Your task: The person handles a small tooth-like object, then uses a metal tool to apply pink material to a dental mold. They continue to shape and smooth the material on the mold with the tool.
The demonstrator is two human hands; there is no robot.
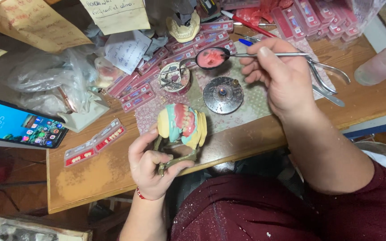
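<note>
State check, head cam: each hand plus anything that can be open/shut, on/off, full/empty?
left hand: shut on the metal frame of the dental model.
dental model with pink gums and yellow plaster: held up, teeth showing.
right hand: shut on the spoon's handle.
metal spoon: bowl filled with pink wax, level.
black smartphone: screen lit.
clear plastic bottle: lying tilted, pinkish contents.
metal pliers: jaws parted.

hands: 2 [150, 167] | phones: 1 [21, 122] | paper notes: 4 [126, 50] | spoons: 1 [211, 57] | round metal discs: 1 [223, 94] | plastic bottles: 1 [380, 64] were seen
</note>
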